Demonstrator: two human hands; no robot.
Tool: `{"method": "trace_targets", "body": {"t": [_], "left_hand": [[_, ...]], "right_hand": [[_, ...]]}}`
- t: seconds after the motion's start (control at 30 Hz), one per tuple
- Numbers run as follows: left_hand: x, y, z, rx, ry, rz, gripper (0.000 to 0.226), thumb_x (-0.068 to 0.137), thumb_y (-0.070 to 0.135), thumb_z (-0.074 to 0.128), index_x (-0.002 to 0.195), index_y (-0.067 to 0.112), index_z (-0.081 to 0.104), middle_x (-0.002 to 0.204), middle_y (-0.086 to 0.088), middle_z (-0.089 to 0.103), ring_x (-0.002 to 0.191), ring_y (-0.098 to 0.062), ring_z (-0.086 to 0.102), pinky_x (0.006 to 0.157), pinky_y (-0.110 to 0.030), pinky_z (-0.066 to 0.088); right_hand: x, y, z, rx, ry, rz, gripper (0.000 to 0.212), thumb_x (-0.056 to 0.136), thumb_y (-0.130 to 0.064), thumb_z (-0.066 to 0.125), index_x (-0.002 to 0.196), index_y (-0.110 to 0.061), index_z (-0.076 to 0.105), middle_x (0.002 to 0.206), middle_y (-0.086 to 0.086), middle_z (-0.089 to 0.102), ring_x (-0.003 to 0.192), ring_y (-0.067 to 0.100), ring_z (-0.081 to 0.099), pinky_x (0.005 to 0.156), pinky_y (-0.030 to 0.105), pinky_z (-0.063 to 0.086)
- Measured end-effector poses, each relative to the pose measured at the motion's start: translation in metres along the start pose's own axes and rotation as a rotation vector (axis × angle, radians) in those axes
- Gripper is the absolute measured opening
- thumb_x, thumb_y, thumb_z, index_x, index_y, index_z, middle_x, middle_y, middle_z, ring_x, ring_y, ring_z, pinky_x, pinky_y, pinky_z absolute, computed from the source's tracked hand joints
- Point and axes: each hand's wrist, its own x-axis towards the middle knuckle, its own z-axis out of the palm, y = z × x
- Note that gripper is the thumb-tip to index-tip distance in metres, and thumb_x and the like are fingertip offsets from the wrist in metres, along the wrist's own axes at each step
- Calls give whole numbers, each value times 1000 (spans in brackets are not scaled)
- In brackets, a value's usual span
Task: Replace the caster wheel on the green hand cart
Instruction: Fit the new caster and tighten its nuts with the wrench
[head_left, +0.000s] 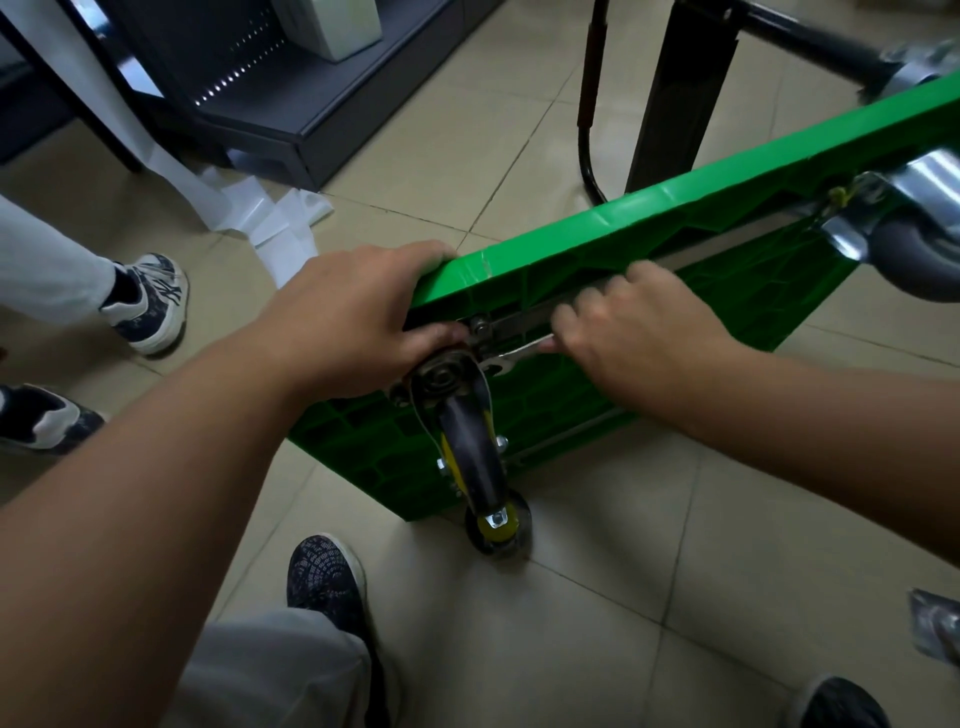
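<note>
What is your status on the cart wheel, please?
Left hand grips cart edge above wheel. Right hand holds wrench at wheel's mount. Wheel still on. Bystander's shoe left, clear of cart.

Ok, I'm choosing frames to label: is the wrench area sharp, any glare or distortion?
Head view: right hand slightly motion-blurred on the wrench; caster wheel fairly sharp. Head view: glare on the far caster's chrome fork; wide-angle lens bows the green cart edge.

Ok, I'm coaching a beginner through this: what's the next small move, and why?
Probably swing the wrench with the right hand to turn the fastener: its head sits at the caster mounting plate, and the left hand grips the tipped green cart by its edge, steadying it.
</note>
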Motion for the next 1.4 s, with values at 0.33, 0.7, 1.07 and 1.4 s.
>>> {"method": "trace_targets", "body": {"t": [0.33,0.7,1.07,1.4], "left_hand": [[2,-1,1,-8,-12,-14,44,91,49,67,130,34,56,90,11,57,82,-20,55,67,-34,37],[1,0,0,-3,-25,-3,44,91,48,68,131,33,55,94,6,64,81,-23,59,69,-38,45],[0,-1,0,2,3,1,45,90,50,67,129,32,57,88,7,62,81,-24,58,68,-36,42],[1,-1,0,8,-2,13,45,90,51,66,130,33,56,93,3,68,81,-25,60,67,-35,39]], "right_hand": [[-18,-52,78,386,242,419,47,103,-37,37,69,-11,58,55,8,57,43,28,54,48,30,38],[9,-180,80,1838,107,990,41,101,-52,34,90,-21,59,93,14,69,89,30,66,80,47,54],[-29,-4,42,224,159,222,45,102,-44,51,67,-15,57,59,10,61,50,29,58,52,33,40],[12,21,-16,-84,1,-111,40,108,-45,19,84,-22,43,83,4,65,72,26,62,66,35,38]]}}
